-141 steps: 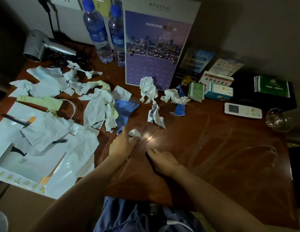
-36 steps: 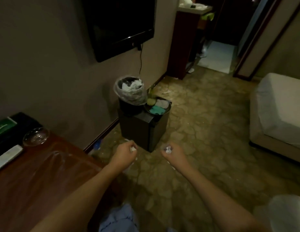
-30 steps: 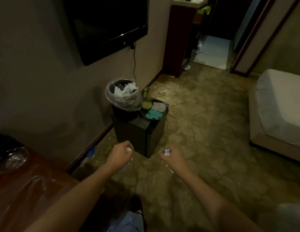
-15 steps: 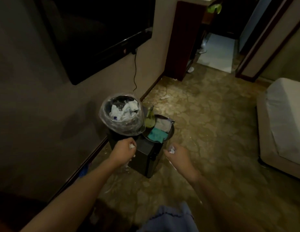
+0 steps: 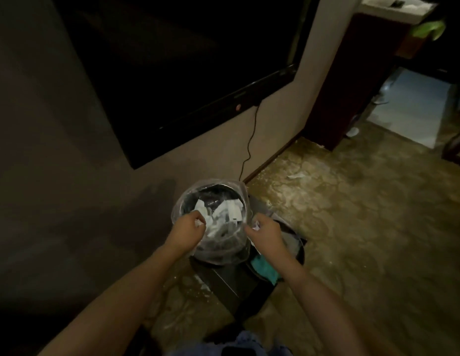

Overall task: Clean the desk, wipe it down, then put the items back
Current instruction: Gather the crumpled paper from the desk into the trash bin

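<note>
left hand [image 5: 185,231] grips paper scrap [image 5: 199,222] | right hand [image 5: 265,233] grips scrap — over bin [image 5: 241,201]

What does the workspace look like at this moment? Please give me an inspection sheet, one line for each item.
Surface: patterned floor; the desk is not in view.
Job's things: lined bin with paper scraps inside; a small paper wad in each hand.
Clutter: teal cloth in the dark container beside the bin; white bits on the floor.
Grippers: left hand and right hand each pinch a wad at the bin rim.
Cables: black cable hangs from the TV.
Surroundings: beige wall, dark cabinet, doorway.
</note>
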The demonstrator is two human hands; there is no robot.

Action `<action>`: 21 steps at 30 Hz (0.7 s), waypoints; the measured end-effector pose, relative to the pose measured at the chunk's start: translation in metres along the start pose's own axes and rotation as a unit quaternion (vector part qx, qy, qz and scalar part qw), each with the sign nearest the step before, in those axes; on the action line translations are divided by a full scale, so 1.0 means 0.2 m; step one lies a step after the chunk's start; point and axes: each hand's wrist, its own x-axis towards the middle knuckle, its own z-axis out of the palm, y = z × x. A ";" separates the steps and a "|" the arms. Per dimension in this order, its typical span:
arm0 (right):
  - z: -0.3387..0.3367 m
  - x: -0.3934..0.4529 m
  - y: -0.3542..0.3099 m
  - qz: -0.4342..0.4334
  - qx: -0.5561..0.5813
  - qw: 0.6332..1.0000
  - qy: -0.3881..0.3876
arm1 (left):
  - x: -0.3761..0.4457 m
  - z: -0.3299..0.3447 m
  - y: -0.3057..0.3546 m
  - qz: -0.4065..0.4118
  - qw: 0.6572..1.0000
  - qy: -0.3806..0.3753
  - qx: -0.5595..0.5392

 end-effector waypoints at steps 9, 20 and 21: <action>0.24 0.41 0.01 -0.009 -0.010 0.998 -0.067 | 0.37 0.06 -0.09 -0.081 0.996 -0.004 -0.033; 0.46 0.64 0.11 0.100 -0.053 0.986 -0.123 | 0.82 0.16 -0.19 -0.066 0.994 -0.092 -0.001; 0.48 0.65 0.11 0.100 -0.055 0.986 -0.125 | 0.84 0.18 -0.20 -0.063 0.993 -0.103 0.008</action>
